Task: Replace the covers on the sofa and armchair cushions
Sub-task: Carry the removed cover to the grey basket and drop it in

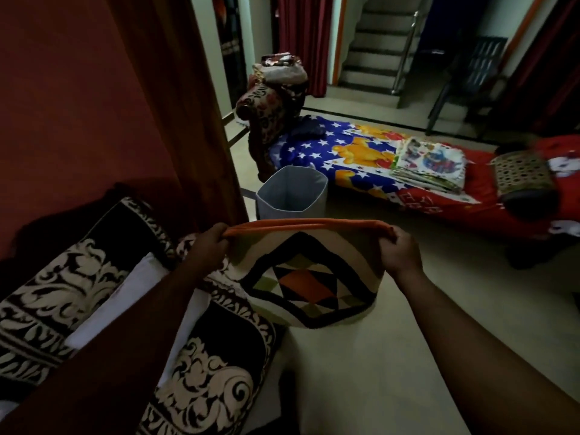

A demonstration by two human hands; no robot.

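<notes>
Both hands grip patterned square cushion cover.

A pale tiled floor is seen, on which a grey fabric hexagonal bin and a star-printed blue mattress are laid.

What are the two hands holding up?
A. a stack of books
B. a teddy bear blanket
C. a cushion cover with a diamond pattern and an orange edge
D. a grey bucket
C: the left hand and the right hand each grip an end of the orange top edge of the diamond-patterned cushion cover, holding it stretched between them.
</notes>
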